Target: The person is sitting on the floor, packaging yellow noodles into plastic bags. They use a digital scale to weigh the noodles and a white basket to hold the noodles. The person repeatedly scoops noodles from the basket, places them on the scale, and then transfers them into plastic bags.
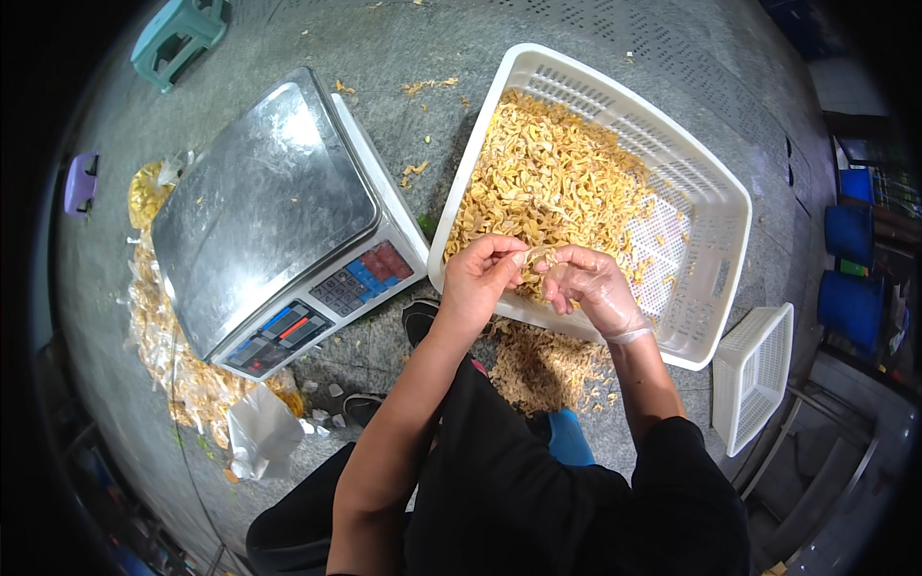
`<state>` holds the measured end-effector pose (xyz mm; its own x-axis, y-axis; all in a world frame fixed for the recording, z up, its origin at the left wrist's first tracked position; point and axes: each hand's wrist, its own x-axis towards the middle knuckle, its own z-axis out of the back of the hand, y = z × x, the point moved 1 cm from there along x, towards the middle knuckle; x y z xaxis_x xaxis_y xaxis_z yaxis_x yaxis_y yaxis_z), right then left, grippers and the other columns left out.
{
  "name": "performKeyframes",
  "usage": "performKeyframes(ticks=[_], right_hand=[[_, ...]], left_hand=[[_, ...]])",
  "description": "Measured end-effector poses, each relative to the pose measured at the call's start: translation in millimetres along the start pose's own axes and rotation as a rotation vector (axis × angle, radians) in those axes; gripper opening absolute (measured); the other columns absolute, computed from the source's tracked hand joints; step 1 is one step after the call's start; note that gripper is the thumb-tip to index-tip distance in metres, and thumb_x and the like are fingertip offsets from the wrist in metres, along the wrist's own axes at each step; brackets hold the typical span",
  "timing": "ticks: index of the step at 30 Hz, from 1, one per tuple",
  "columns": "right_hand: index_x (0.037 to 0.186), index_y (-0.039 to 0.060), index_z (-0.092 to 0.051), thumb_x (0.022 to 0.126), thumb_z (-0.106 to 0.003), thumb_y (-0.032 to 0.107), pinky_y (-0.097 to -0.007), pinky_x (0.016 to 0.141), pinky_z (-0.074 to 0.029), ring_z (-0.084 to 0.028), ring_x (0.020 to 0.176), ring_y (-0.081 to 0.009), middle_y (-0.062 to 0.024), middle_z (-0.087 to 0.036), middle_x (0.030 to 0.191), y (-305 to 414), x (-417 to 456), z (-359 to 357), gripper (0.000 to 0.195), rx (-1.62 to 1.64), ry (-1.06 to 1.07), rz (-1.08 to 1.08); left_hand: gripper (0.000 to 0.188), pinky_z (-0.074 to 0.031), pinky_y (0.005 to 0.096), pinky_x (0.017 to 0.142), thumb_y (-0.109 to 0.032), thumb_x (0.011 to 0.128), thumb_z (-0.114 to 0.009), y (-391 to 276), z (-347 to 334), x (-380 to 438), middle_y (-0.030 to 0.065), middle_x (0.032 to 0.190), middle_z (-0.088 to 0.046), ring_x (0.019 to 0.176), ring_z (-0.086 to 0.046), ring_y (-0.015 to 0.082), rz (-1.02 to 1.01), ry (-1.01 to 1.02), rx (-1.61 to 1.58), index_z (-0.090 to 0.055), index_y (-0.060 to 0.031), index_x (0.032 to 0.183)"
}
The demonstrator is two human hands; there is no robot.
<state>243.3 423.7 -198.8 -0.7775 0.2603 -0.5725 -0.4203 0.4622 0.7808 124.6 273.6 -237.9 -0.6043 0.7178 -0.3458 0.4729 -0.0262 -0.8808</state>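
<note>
A white plastic basket (727, 216) holds a heap of yellow-brown shredded pieces (547, 173), perhaps a dried or pickled vegetable. Above its near side, my left hand (479, 277) pinches one end of a pale strip (539, 255) between thumb and fingertips. At the strip's other end is my right hand (587, 281), in a thin clear plastic glove with a band at the wrist; its index finger and thumb are at the strip and the other fingers are curled. Whether the right fingertips press on it is hard to tell.
A digital scale (266, 194) with a steel plate stands left of the basket. Filled clear bags (158, 309) lie beyond it. More shreds (544, 367) are heaped on the floor by my feet. A smaller white basket (753, 378) stands right; a green stool (176, 36) is far left.
</note>
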Motion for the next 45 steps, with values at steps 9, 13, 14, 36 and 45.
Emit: performKeyframes(ticks=[9,13,14,36,45], right_hand=[[0.109,-0.0009,-0.067,0.092,-0.058,0.006,-0.0260,0.055,-0.046,-0.058,0.059,-0.0137,-0.0084,-0.066,0.077,-9.8,-5.8,-2.8,0.021,0.141,0.020,0.045],[0.113,0.0009,-0.070,0.094,-0.061,0.007,-0.0226,0.050,-0.046,-0.061,0.056,-0.0111,-0.0076,-0.069,0.075,7.2,-36.5,14.7,0.021,-0.346,0.426,-0.231],[0.113,0.0042,-0.072,0.095,-0.064,0.010,-0.0195,0.049,-0.047,-0.064,0.057,-0.0086,-0.0060,-0.071,0.073,14.2,-41.7,13.2,0.020,-0.480,0.496,-0.337],[0.096,0.0034,-0.065,0.095,-0.066,0.020,-0.0250,0.047,-0.038,-0.050,0.049,-0.0125,-0.0021,-0.057,0.061,-20.4,63.6,39.7,0.017,0.279,-0.035,0.060],[0.101,-0.0008,-0.065,0.095,-0.064,0.017,-0.0253,0.049,-0.039,-0.052,0.051,-0.0133,-0.0058,-0.060,0.065,-14.0,28.7,9.1,0.019,0.287,-0.018,0.142]], left_hand=[[0.012,-0.052,0.0248,0.071,-0.004,0.096,-0.061,22.8,7.7,-4.8,0.0052,0.092,-0.067,0.079,-0.063,0.0116,0.072,-0.031,-0.036,-0.062,-0.0031,0.108],[0.023,-0.053,0.0264,0.074,0.004,0.090,-0.063,43.5,16.2,-1.0,0.0056,0.102,-0.065,0.087,-0.064,0.0143,-0.270,-0.040,0.390,-0.061,-0.0033,0.112],[0.025,-0.054,0.0269,0.074,0.005,0.089,-0.063,43.7,16.5,-1.7,0.0061,0.105,-0.064,0.088,-0.064,0.0153,-0.284,-0.048,0.445,-0.061,-0.0030,0.112],[0.035,-0.054,0.0296,0.074,0.004,0.087,-0.063,25.1,6.0,-2.3,0.0110,0.113,-0.062,0.091,-0.066,0.0187,-0.283,-0.114,0.366,-0.060,-0.0040,0.121],[0.029,-0.050,0.0230,0.072,0.001,0.088,-0.067,34.3,8.6,5.8,0.0008,0.089,-0.064,0.077,-0.059,0.0082,-0.128,0.038,0.395,-0.063,-0.0056,0.117]])
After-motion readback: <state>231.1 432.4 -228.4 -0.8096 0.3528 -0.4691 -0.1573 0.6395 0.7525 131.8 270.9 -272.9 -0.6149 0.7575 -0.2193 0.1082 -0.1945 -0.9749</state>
